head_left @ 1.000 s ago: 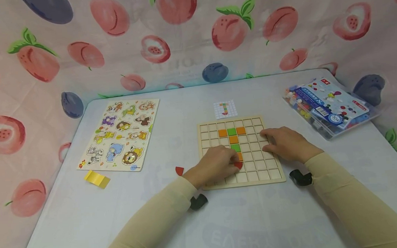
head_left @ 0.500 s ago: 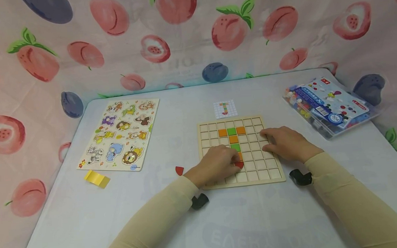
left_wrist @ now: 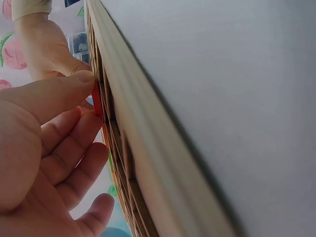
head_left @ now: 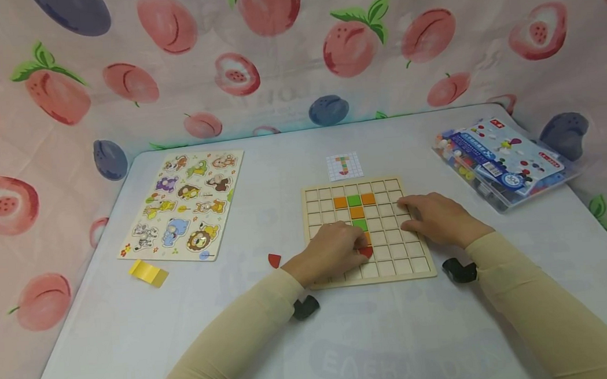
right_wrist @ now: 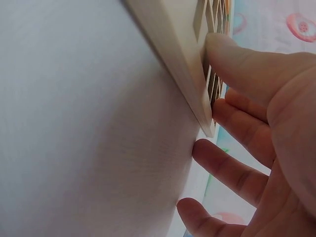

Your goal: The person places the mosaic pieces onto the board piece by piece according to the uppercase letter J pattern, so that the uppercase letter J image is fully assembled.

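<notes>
A wooden grid board (head_left: pixel 399 267) lies on the table, with orange and green square tiles (head_left: pixel 357 212) set in a T-like column. Over its lower left part is my left hand (head_left: pixel 330 249), pinching a red rounded piece (head_left: pixel 366 253) between thumb and finger in the cell below the lowest orange tile. The left wrist view shows that red piece (left_wrist: pixel 98 98) edge-on at the grid. At the board's right side my right hand (head_left: pixel 443 218) rests with loosely bent fingers; its thumb (right_wrist: pixel 222 47) touches the board in the right wrist view.
A small pattern card (head_left: pixel 353 166) lies behind the board. Another red piece (head_left: pixel 274 261) sits left of it. Farther left are an animal puzzle board (head_left: pixel 176 206) and a yellow strip (head_left: pixel 149 273). A clear box of colourful parts (head_left: pixel 505 162) stands at right.
The red piece under my left fingers has shifted very slightly to the right in its cell. My right hand stays in place.
</notes>
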### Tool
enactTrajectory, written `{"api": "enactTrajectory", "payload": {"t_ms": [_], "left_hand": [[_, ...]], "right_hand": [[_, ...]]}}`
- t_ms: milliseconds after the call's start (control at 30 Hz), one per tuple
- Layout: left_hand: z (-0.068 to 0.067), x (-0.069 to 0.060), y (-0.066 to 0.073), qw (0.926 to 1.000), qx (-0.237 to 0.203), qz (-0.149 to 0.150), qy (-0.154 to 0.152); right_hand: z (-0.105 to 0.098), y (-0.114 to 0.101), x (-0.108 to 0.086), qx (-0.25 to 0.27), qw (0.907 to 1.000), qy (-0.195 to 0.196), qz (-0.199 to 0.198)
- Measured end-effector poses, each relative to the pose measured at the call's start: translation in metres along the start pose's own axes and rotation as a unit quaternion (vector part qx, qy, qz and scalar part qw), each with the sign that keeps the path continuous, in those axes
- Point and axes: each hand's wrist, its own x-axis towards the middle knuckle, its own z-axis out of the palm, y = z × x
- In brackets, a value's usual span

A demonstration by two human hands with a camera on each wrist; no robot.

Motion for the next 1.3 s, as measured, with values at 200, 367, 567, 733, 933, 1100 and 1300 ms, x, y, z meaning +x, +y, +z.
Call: {"api": "enactTrajectory", "payload": {"t_ms": [200, 367, 567, 733, 933, 1100, 1300], "left_hand": [[0.0, -0.001, 0.0, 1.0, 0.002, 0.0, 0.0], [0.0, -0.001, 0.0, 1.0, 0.009, 0.0, 0.001], [0.0, -0.002, 0.0, 0.9999, 0.014, -0.002, -0.001], [0.0, -0.003, 0.0, 0.9998, 0.013, -0.012, 0.002], [-0.007, -0.009, -0.002, 0.9998, 0.006, -0.018, 0.009], [-0.014, -0.017, -0.01, 0.9995, 0.012, -0.019, 0.02], [-0.019, -0.027, -0.021, 0.9986, -0.003, -0.042, 0.03]], "right_hand": [[0.0, 0.0, 0.0, -0.001, 1.0, -0.003, 0.002], [0.0, -0.001, 0.0, -0.002, 1.0, -0.002, 0.001], [0.0, -0.001, 0.0, -0.003, 1.0, -0.002, 0.003], [0.0, -0.001, 0.001, -0.002, 1.0, -0.002, 0.002], [0.0, -0.001, 0.0, -0.002, 1.0, -0.003, 0.007], [0.0, -0.001, 0.0, -0.001, 1.0, -0.001, 0.006], [0.001, -0.002, 0.001, -0.006, 0.9999, -0.003, 0.009]]}}
